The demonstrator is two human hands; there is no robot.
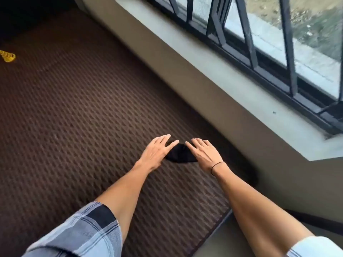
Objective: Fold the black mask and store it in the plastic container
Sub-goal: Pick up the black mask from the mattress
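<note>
The black mask (pixel 181 154) lies flat on the brown quilted mattress (pixel 74 117), close to its right edge. My left hand (pixel 157 151) rests palm down on the mask's left end, fingers spread. Palm down too, my right hand (pixel 203 153) covers the mask's right end, and a thin black band circles its wrist. The fingertips of both hands nearly meet above the mask's top edge. Neither hand grips the cloth. No plastic container is in view.
A beige wall (pixel 185 75) and grey window ledge (pixel 269 89) with black bars (pixel 285 43) run along the right of the mattress. A yellow object (pixel 8 56) lies at the far left. The mattress edge (pixel 220 225) drops off at the lower right.
</note>
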